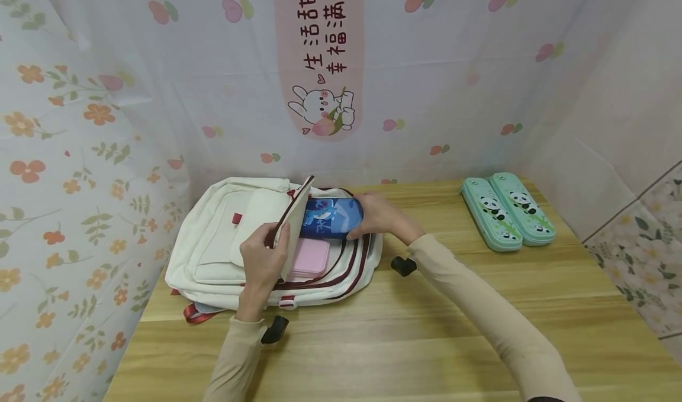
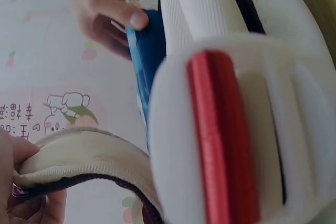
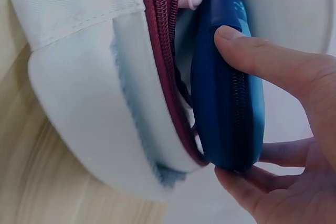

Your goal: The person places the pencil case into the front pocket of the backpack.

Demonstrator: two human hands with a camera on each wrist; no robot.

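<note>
A cream backpack [image 1: 218, 236] with dark red zips lies on the table, its compartment unzipped. My left hand [image 1: 264, 260] grips the edge of the raised front flap [image 1: 290, 227] and holds it up; in the left wrist view the thumb and fingers [image 2: 23, 150] pinch that edge. My right hand [image 1: 385, 215] grips one end of a blue zipped pencil case [image 1: 333, 217], thumb on one side and fingers on the other. The case lies partly within the backpack's opening. Beside it in the opening sits a pink case [image 1: 311, 256].
Two mint-green panda pencil cases [image 1: 492, 212] lie side by side at the table's right. A wood-grain table [image 1: 426, 343] bears everything. Printed cloth [image 1: 426, 82] hangs behind and at the left. A white buckle [image 2: 173, 145] fills much of the left wrist view.
</note>
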